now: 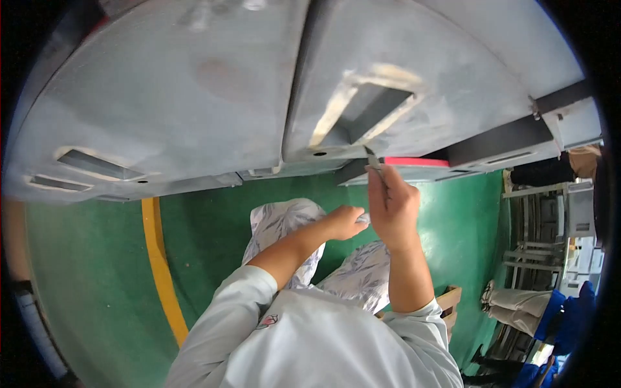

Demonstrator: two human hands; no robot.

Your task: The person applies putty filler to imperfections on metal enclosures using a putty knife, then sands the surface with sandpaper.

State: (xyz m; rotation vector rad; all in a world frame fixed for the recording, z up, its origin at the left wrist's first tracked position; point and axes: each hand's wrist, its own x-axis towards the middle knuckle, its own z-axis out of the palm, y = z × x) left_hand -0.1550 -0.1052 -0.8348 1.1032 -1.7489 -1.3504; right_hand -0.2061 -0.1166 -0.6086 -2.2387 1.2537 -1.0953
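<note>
Working: person seated under the edge of a big grey panel (194, 90), both hands raised to its lower rim.
Right hand: right hand (392, 205) closed round a thin scraper tool (375, 163), fingers wrapped on the handle, forearm upright.
Tool: narrow blade, grey, tip touching the panel's lower edge just beside a red strip (414, 161).
Left hand: left hand (346, 222) curled shut, just left of the right hand, touching or almost touching it; something small and pale shows at the fingertips, too small to tell what.
Panel: primed grey, curved by the lens, split by a seam down the middle; angular recess (365, 113) with sanded pale edges right above the tool; two slot recesses (97, 166) with pale rims far left.
Dark bar: black bracket (504, 139) running off to the right from the panel edge.
Floor: green floor (213, 239) with a yellow line (162, 271) on the left.
Clothing: white sleeves pushed up, patterned trousers (284, 223).
Background: metal racks (550, 239) far right, another person's legs (514, 304) near them, well apart from the hands.
</note>
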